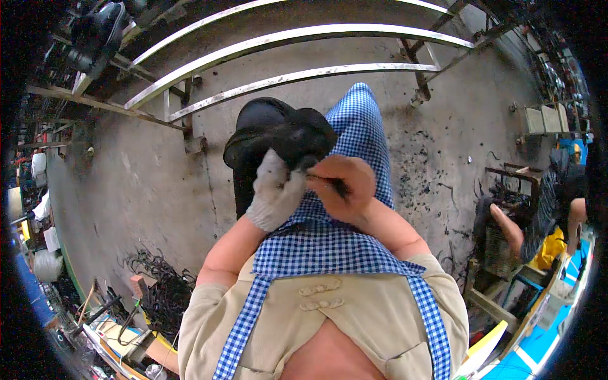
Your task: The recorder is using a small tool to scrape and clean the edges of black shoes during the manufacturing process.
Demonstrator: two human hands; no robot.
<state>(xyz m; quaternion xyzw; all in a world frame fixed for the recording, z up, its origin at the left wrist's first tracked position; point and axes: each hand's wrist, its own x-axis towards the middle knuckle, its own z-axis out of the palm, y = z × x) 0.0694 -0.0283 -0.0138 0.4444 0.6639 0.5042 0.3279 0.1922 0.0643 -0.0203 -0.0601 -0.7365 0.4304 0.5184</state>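
A black, rounded, smooth-edged thing, possibly a shoe, is held up in front of my lap. My left hand, in a pale knitted glove smudged with grey, is closed on its near side. Bare and curled, my right hand meets the near right edge of the black thing by the gloved fingertips. Something dark shows inside its curled fingers, too blurred to name. Below both hands, a blue-and-white checked apron covers my lap.
A metal rail frame stands ahead, with a black shoe at its left end. Black strips lie heaped at lower left, with scraps on the floor. At right, another person's arm shows beside a crate.
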